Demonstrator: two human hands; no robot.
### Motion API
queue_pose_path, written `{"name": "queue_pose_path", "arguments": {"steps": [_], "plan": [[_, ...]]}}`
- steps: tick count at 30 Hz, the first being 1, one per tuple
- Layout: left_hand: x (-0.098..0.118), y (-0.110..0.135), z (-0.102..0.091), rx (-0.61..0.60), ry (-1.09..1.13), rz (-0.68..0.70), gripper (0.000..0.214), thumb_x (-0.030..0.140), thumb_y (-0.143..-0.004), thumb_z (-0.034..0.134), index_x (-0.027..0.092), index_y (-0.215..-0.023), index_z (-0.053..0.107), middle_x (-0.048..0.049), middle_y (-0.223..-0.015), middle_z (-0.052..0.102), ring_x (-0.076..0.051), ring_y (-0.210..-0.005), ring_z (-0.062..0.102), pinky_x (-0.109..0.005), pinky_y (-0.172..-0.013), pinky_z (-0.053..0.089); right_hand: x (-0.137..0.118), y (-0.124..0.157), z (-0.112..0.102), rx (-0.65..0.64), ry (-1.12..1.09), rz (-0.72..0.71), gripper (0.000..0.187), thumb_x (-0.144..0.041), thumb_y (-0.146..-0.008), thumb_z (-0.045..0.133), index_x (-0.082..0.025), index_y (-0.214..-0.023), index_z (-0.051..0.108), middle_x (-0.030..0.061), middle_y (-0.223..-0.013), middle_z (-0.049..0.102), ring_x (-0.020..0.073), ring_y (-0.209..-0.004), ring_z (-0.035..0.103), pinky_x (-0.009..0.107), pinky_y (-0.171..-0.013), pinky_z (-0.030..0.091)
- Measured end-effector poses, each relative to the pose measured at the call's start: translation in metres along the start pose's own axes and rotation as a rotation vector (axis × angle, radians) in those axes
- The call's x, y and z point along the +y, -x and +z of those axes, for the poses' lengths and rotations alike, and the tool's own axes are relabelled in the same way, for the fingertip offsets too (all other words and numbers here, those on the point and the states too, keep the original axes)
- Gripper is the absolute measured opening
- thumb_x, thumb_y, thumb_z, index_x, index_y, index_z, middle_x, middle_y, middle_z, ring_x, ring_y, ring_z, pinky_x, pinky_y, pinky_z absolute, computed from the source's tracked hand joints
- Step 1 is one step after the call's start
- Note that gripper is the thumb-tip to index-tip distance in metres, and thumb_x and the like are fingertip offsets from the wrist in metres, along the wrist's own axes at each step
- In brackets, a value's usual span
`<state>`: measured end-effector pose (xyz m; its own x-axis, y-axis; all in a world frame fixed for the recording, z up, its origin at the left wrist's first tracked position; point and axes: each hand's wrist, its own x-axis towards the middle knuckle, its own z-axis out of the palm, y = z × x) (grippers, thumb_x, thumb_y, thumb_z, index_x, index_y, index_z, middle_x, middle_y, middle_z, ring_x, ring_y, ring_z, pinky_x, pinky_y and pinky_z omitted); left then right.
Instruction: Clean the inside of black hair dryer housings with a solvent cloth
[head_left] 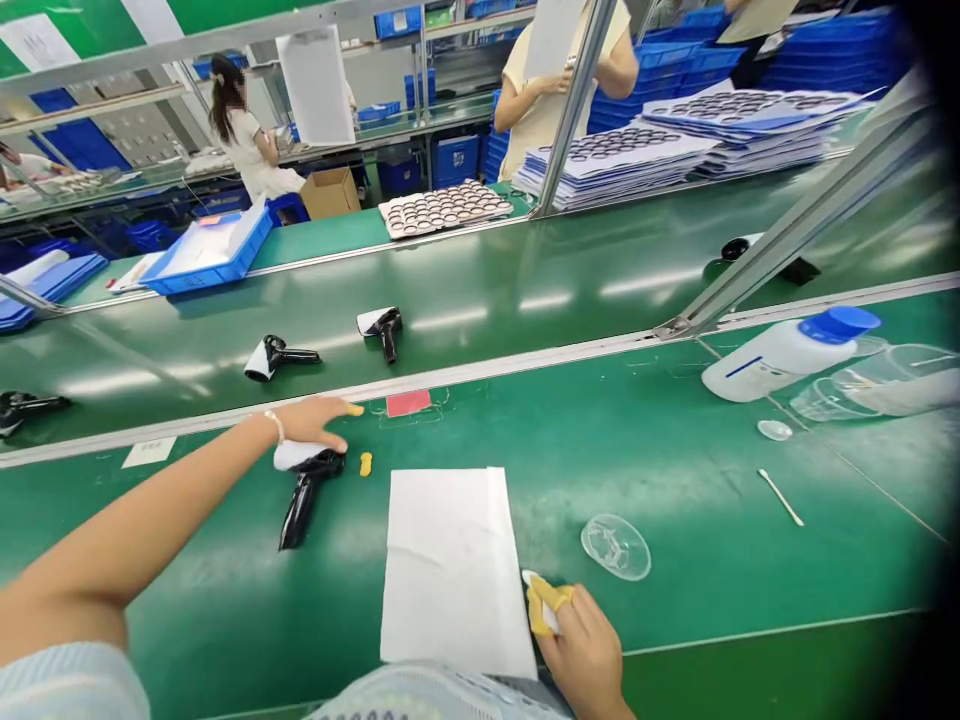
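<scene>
My left hand (311, 420) is stretched out at the far side of a black-and-white hair dryer (301, 510) lying on the green bench. Its fingers are apart, a yellow finger cot covers one fingertip, and the thumb is by the dryer's black end; whether it touches I cannot tell. A loose yellow finger cot (365, 464) lies just right of the dryer. Low on the right, my right hand (583, 640) is closed, with yellow finger cots on its fingers, pinching a small white wipe (550, 618). Beside that hand lies a white sheet of paper (450, 570).
Further dryers (277, 357) lie on the green conveyor belt (480, 300) behind the bench. To the right are a clear shallow dish (616, 547), a cotton swab (780, 497), a blue-capped white bottle (780, 358) and clear cups (832, 398). A metal post (787, 220) slants there. People work beyond.
</scene>
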<state>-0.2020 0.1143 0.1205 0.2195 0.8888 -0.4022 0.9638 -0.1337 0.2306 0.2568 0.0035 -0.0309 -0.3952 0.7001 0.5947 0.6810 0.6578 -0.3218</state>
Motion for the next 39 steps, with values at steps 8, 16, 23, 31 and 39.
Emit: {"name": "queue_pose_path", "arguments": {"steps": [8, 16, 23, 31, 39], "plan": [[0.005, 0.057, 0.053, 0.006, -0.044, -0.111, 0.064, 0.052, -0.069, 0.065, 0.021, -0.124, 0.056, -0.013, -0.124, 0.063, -0.033, -0.112, 0.059, -0.041, -0.098, 0.043, -0.007, -0.005, 0.002, 0.014, -0.089, 0.102, 0.021, -0.022, -0.089, 0.05, -0.018, -0.072, 0.063, 0.0018, -0.058, 0.051, 0.0168, -0.056, 0.05, 0.029, -0.051, 0.041], [0.053, 0.059, 0.055, 0.314, 0.368, 0.011, 0.069, 0.057, -0.068, 0.065, 0.025, -0.128, 0.052, -0.0093, -0.119, 0.066, -0.033, -0.103, 0.064, -0.045, -0.088, 0.052, -0.014, -0.015, -0.043, 0.018, -0.21, 0.289, 0.017, -0.022, -0.09, 0.049, -0.017, -0.09, 0.065, 0.0008, -0.068, 0.059, 0.0111, -0.058, 0.057, 0.022, -0.053, 0.048], [0.159, 0.029, 0.109, 0.465, 0.887, 0.089, 0.076, 0.061, -0.061, 0.071, 0.025, -0.125, 0.05, -0.0094, -0.112, 0.065, -0.031, -0.1, 0.064, -0.045, -0.089, 0.053, 0.036, -0.059, -0.105, -0.22, 0.19, 0.458, 0.021, -0.027, -0.09, 0.047, -0.016, -0.095, 0.065, 0.0061, -0.085, 0.066, 0.0154, -0.077, 0.062, 0.027, -0.069, 0.05], [0.216, 0.006, 0.157, 0.636, 0.996, 0.163, 0.069, 0.061, -0.071, 0.066, 0.02, -0.123, 0.047, -0.0119, -0.119, 0.055, -0.03, -0.113, 0.055, -0.047, -0.099, 0.045, 0.053, -0.113, -0.09, -0.848, 0.442, 0.338, 0.019, -0.014, -0.078, 0.055, -0.019, -0.092, 0.067, 0.0052, -0.093, 0.065, 0.0156, -0.075, 0.063, 0.023, -0.06, 0.041], [0.205, 0.014, 0.168, 0.514, 1.006, 0.257, 0.062, 0.049, -0.081, 0.063, 0.023, -0.13, 0.036, -0.0131, -0.131, 0.052, -0.028, -0.123, 0.051, -0.045, -0.104, 0.043, 0.049, -0.123, -0.074, -1.07, 0.583, 0.189, 0.022, -0.011, -0.081, 0.048, -0.017, -0.094, 0.065, 0.0079, -0.097, 0.064, 0.0184, -0.075, 0.065, 0.025, -0.059, 0.041]]}}
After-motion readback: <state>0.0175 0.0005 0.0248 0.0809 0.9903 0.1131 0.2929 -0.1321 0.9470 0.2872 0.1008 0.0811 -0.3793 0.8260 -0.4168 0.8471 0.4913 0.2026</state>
